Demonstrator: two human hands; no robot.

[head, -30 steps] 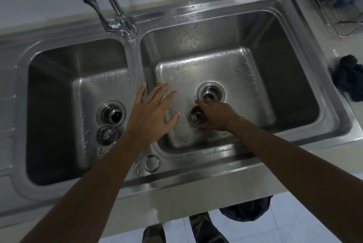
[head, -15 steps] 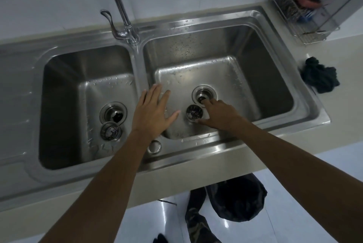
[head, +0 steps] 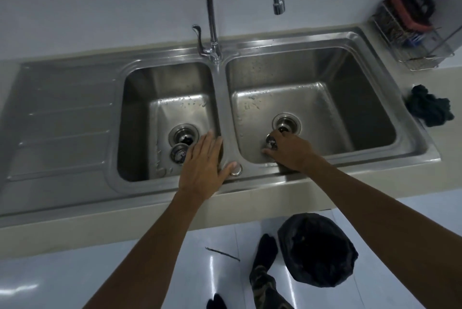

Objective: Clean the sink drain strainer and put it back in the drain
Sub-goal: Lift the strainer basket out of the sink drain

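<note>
- Two small round metal strainers sit out of their drains in the stainless-steel double sink [head: 375,41]. The right-basin strainer [head: 270,143] lies on the basin floor just beside the open right drain [head: 286,122]. The left-basin strainer [head: 178,154] rests next to the left drain [head: 183,135].
- The right hand [head: 291,150] reaches into the right basin, with its fingers and thumb curled round the right-basin strainer.
- The left hand [head: 202,167] lies flat with straight fingers on the divider between the basins and holds nothing.
- Step in hand, as I judge it: picking the strainer up to clean it. Dark bits seem to sit in its cup.
- The next move probably calls for a firm lift clear of the basin floor. The debris can then be emptied, perhaps into the black bag-lined bin [head: 317,251] on the floor, and the strainer rinsed under the chrome gooseneck tap [head: 212,8].
- No brand, label or writing can be read anywhere.
</note>
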